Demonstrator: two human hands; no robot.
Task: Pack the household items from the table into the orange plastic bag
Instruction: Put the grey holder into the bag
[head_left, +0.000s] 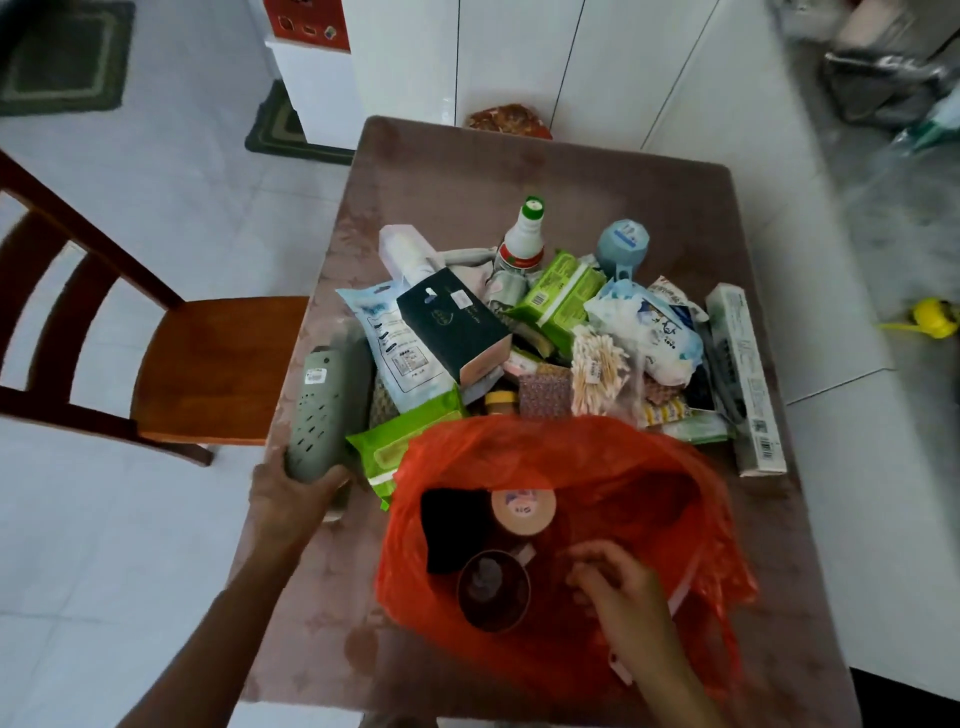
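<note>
The orange plastic bag (613, 457) stands open at the table's near edge, holding a round tan-lidded jar (523, 512), a dark cup (493, 590) and a black item (449, 530). My right hand (615, 584) is inside the bag's mouth, fingers curled; whether it holds anything is unclear. My left hand (296, 491) grips the near end of a grey power strip (324, 410) lying at the table's left edge. Behind the bag lies a pile: green wipes pack (400, 447), black box (454, 322), cotton swabs (600, 371), white bottle (522, 241).
A brown-covered table (545, 171) carries it all. A long grey-white box (748, 382) lies at the right edge. A wooden chair (171, 358) stands close on the left. White cabinets are behind, tiled floor around, a yellow object (932, 317) on the floor right.
</note>
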